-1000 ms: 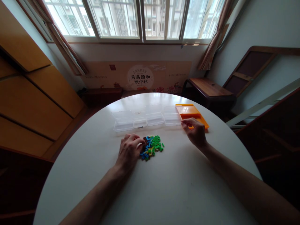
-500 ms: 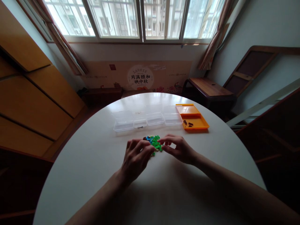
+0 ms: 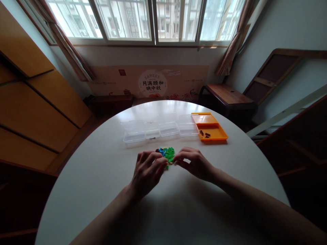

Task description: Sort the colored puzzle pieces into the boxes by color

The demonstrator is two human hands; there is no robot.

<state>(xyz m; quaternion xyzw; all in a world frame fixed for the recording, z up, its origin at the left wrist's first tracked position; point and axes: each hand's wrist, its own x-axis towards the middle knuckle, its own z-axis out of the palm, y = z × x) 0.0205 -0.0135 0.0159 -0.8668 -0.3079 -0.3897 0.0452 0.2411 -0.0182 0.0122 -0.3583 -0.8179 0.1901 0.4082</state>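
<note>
A small heap of building bricks (image 3: 170,153), mostly green with some blue, brown and yellow ones, lies on the white table (image 3: 102,190). My left hand (image 3: 149,168) is at the heap's left side, its fingers bent and closed together; whatever they hold is hidden. At the right edge of the heap my right hand (image 3: 192,161) has its thumb and index finger pinched together. Any brick between those fingertips is too small to make out. A few green pieces lie just below the left fingertips.
Beyond the heap stand several clear plastic boxes (image 3: 134,137) in a row with lids raised. An orange box (image 3: 217,136) at the row's right end stands open with several dark brown bricks (image 3: 207,134) inside. A wooden chair (image 3: 230,94) is behind the table at right.
The thumb and index finger of my right hand have come together at the heap's edge; before, they were apart. My left hand has barely moved.
</note>
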